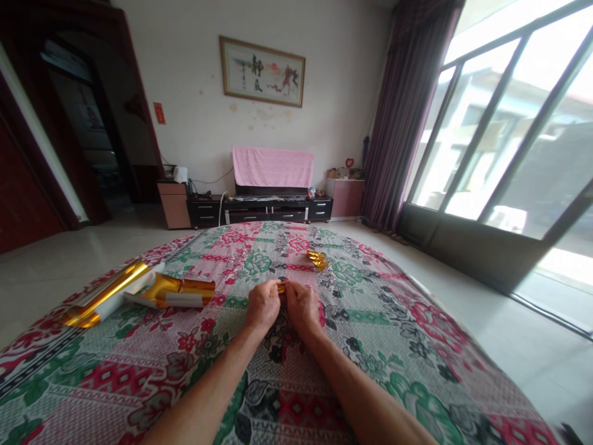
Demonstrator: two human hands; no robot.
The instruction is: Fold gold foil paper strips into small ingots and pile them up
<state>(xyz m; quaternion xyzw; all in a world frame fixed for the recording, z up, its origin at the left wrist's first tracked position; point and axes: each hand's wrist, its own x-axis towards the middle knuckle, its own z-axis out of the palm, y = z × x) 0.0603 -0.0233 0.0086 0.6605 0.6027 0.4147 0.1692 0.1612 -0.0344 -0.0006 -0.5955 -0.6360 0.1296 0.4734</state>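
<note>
My left hand [264, 305] and my right hand [302, 305] meet over the middle of the table, fingers closed. Pinched between them is a small piece of gold foil paper [281, 288]; most of it is hidden by my thumbs and fingers. Just beyond my hands lie several folded gold paper pieces [317, 259], close together on the cloth. To the left rest curled sheets of gold foil paper [189, 289] with white backs, beside a longer gold roll [111, 292].
A floral tablecloth [370, 371] in red, green and grey covers the round table. Past its far edge stands a low black TV cabinet [269, 213], with a pink cloth [273, 165] over the television. Large windows [500, 136] and a purple curtain [393, 123] are at right.
</note>
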